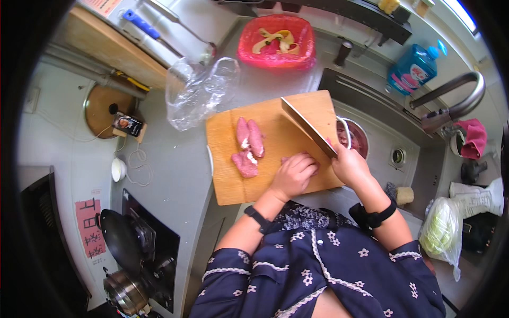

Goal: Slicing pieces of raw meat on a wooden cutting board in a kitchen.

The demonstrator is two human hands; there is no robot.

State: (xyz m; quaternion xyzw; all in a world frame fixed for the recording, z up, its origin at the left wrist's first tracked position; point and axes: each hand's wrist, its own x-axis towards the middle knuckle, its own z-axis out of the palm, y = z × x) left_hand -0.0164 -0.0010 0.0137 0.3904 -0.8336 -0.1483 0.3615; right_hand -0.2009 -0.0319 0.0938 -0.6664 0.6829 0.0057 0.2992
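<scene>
A wooden cutting board (274, 115) lies before me, its right end reaching over the sink. My right hand (350, 165) grips the handle of a cleaver (308, 126), its broad blade slanting up and left across the board. My left hand (296, 173) presses down on a piece of raw meat (284, 159), mostly hidden under the curled fingers. Towards the left of the board lie two long pieces of pink meat (255, 137) and a shorter piece (245, 165) with white fat. Under the board's right edge, a metal pot (364, 139) holds more cut meat.
A red-lined bin (276, 59) with peelings stands behind the board, beside a clear plastic bag (199, 93). Right are the sink (405, 175), faucet (475, 93), blue soap bottle (413, 69) and bagged cabbage (439, 234). A black wok (119, 240) sits on the stove at left.
</scene>
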